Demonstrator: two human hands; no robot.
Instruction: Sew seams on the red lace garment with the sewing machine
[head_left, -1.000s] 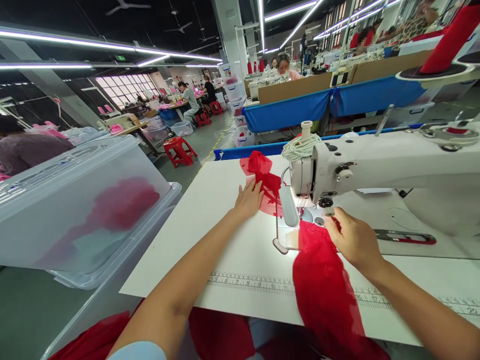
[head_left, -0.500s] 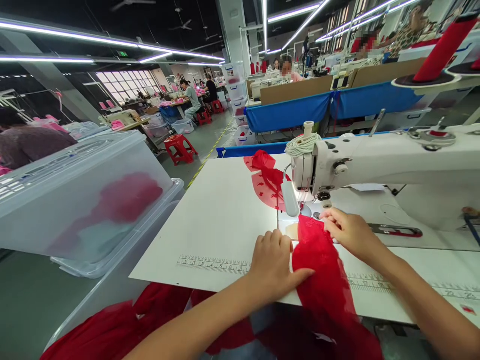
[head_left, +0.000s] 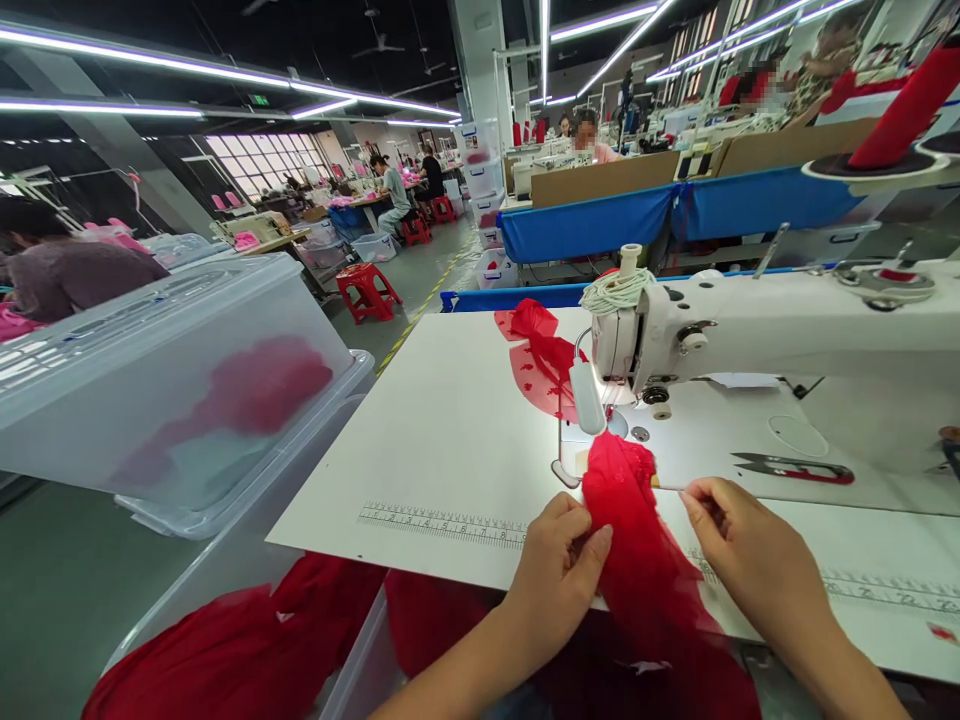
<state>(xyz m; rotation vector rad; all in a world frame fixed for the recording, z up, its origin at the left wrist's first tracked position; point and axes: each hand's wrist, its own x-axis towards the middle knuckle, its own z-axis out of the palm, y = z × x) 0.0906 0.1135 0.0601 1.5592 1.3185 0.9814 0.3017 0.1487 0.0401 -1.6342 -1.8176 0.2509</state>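
Note:
A length of sheer red fabric [head_left: 637, 560] runs from beside the presser foot of the white sewing machine [head_left: 720, 320] down over the table's front edge. At its left side my left hand [head_left: 559, 560] is closed, thumb and forefinger pinching the fabric's edge. My right hand [head_left: 750, 535] hovers to the right of the fabric, apart from it, with thumb and forefinger pressed together. Whether a thread or anything else is between those fingertips I cannot make out. Red-handled thread snips [head_left: 799, 467] lie on the machine bed. A sewn red piece [head_left: 544, 355] rests behind the needle area.
A printed ruler [head_left: 442, 525] runs along the front of the white tabletop [head_left: 427, 420]. To the left stands a lidded plastic box [head_left: 172, 400]; more red fabric [head_left: 247, 640] fills an open bin below. A red thread cone [head_left: 904, 115] stands upper right. Several people work farther back.
My right hand has left the fabric near the needle and moved right and towards me. My left hand has gone from lying spread to pinching, shifting slightly nearer me. The view has shifted slightly.

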